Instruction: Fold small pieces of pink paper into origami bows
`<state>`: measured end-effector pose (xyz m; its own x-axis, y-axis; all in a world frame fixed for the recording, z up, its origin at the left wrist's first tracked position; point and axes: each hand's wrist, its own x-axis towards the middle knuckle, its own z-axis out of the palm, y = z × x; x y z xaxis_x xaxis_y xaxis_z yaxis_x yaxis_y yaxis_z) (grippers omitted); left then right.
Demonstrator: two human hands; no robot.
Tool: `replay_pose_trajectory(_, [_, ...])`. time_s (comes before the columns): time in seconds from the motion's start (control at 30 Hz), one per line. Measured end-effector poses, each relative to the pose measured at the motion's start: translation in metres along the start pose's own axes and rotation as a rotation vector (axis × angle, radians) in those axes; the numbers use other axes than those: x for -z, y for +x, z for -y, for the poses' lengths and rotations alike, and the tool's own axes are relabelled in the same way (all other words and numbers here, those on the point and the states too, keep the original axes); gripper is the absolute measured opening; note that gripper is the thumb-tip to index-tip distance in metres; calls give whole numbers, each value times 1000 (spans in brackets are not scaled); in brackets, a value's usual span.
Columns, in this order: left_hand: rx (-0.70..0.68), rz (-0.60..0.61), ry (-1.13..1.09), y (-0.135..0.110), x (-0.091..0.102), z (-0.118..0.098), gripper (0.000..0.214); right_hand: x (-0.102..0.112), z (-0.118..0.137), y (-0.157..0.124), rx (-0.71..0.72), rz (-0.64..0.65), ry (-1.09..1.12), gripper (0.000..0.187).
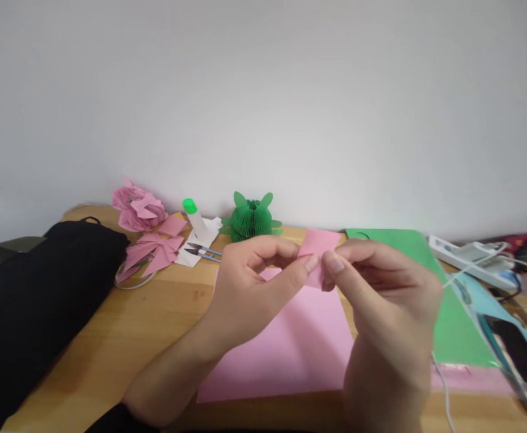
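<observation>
A small strip of pink paper is held up between both hands above the table. My left hand pinches its left edge between thumb and fingers. From the other side my right hand grips the strip, its thumb close to the left thumb. Fingers cover part of the strip, so I cannot tell how it is folded. Beneath the hands a larger pink sheet lies flat on the wooden table.
At the back stand a green pleated paper figure and a glue stick, with thread snips and pink paper pieces nearby. Black cloth covers the left. Rightward lie green sheets, a power strip and a phone.
</observation>
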<state>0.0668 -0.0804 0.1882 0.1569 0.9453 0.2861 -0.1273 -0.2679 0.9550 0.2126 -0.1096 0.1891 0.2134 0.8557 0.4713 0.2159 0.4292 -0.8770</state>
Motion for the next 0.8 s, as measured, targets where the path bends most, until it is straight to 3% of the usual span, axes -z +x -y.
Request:
replay_pose_trajectory(0.13, [-4,-61,21,2,2,0,10,1,0,1,23,-22,-25,16])
replay_pose_trajectory(0.33, [-47,-5,90,4,5,-4,12,6,2,5,63,43,-88,15])
replay_pose_trajectory(0.5, [-109,-27,111,3,4,-4,13,6,3,6,83,70,-97,16])
replay_pose_trajectory(0.8, [-40,-4,-34,0,1,-2,6,0,0,0,67,3,-21,15])
